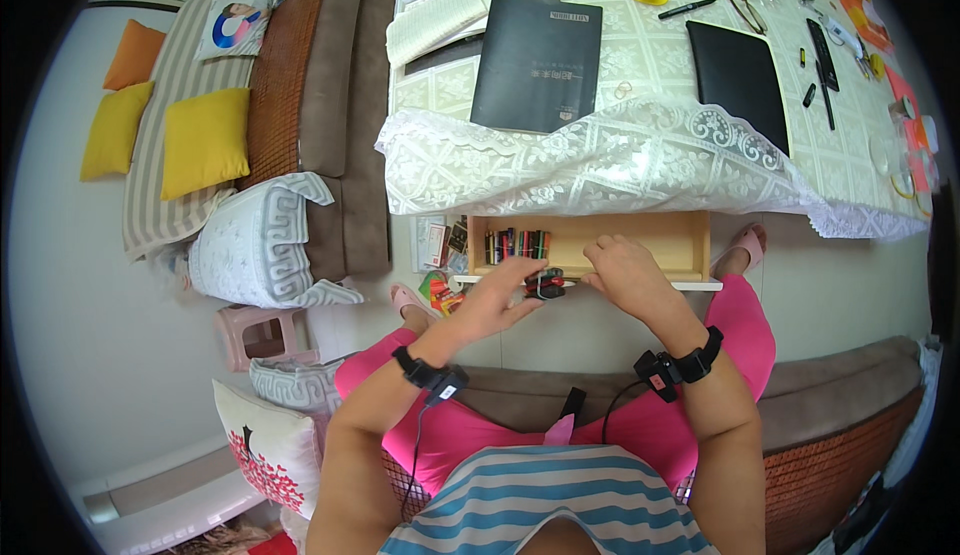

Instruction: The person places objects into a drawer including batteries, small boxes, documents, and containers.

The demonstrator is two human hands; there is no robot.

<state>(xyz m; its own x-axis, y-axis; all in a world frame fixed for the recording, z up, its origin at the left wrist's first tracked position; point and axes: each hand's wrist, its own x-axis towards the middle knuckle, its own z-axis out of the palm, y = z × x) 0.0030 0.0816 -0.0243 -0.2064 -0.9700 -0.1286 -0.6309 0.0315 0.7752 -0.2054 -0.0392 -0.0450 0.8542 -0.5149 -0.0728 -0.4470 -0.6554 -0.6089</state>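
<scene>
My left hand (492, 300) is closed around a small black-and-red bundle (545, 283) with a pale band across it. Its exact kind is too small to make out. Close by on the right, my right hand (628, 273) has its fingers curled together beside the bundle's end; what they pinch, if anything, is hidden. Both hands are over the front edge of a pulled-out wooden drawer (680, 240). Inside its left part, several pens (517, 244) with dark, red and green barrels lie side by side.
Above the drawer, a lace-covered table (640, 155) carries a dark folder (540, 60), a black notebook (738, 80), eyeglasses (742, 5) and an open paper notebook (440, 25). Small packages (440, 290) lie left of the drawer. A pink stool (262, 335) stands near the sofa (345, 135).
</scene>
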